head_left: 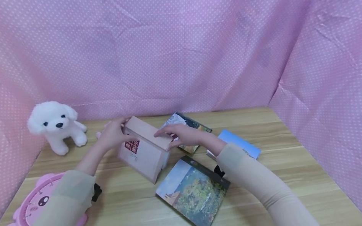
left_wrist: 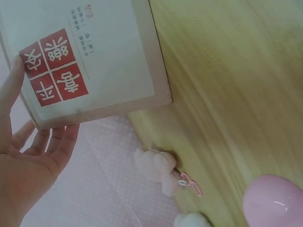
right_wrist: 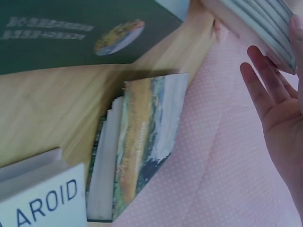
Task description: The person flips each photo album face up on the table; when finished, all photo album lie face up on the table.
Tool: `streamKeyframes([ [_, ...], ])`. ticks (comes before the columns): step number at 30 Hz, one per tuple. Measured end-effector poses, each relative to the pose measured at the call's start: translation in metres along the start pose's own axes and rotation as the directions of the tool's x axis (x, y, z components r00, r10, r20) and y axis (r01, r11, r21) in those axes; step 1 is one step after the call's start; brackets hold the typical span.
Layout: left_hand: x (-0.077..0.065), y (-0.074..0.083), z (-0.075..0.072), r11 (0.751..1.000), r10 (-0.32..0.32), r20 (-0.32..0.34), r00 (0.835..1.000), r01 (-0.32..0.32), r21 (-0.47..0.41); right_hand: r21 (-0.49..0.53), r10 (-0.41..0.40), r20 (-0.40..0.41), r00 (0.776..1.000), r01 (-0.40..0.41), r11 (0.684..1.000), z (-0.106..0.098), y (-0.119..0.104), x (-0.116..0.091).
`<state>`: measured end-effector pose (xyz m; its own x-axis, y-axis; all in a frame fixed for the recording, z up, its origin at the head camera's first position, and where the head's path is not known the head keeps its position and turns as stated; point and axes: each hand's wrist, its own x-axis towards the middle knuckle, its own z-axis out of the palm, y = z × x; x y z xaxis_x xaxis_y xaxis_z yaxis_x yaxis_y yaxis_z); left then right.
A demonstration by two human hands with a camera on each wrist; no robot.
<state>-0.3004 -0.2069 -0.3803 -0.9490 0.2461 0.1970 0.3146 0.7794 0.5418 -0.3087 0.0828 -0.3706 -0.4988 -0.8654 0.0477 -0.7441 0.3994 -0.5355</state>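
Observation:
Both hands hold a pale pink photo album (head_left: 142,161) that stands on the table with its broad spine upward. White characters on red squares mark its cover (left_wrist: 104,52). My left hand (head_left: 114,132) grips the far end, thumb on the cover side and fingers round the edge. At the near end my right hand (head_left: 184,133) holds the spine between thumb and fingers. The right wrist view catches the album's layered leaves (right_wrist: 260,23) beside the right hand (right_wrist: 284,118). Below the right hand lies a garden-painted album (head_left: 195,192) labelled PHOTO ALBUM.
Behind the right hand are a small painted album (head_left: 191,148) and a blue one (head_left: 237,141). A white plush dog (head_left: 59,124) sits at back left. A pink animal-faced plastic item (head_left: 32,207) lies under the left forearm. A small pink plush charm (left_wrist: 154,163) is near the left hand.

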Motion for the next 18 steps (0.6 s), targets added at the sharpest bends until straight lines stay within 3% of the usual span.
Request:
streamKeyframes([
  [5, -0.001, 0.009, -0.006, 0.997, 0.008, -0.017, 1.0, -0.009, -0.082, 0.079, -0.018, -0.02, 1.0, 0.02, 0.997, -0.006, -0.008, -0.002],
  [12, -0.005, 0.018, -0.01, 0.997, -0.035, -0.09, 0.995, 0.029, -0.073, 0.094, -0.064, -0.052, 0.997, 0.069, 0.993, -0.01, -0.016, -0.003],
  [18, -0.011, 0.02, -0.011, 0.998, -0.032, -0.144, 0.989, 0.025, -0.056, 0.113, -0.077, -0.069, 0.995, 0.085, 0.99, -0.011, -0.02, -0.004],
])
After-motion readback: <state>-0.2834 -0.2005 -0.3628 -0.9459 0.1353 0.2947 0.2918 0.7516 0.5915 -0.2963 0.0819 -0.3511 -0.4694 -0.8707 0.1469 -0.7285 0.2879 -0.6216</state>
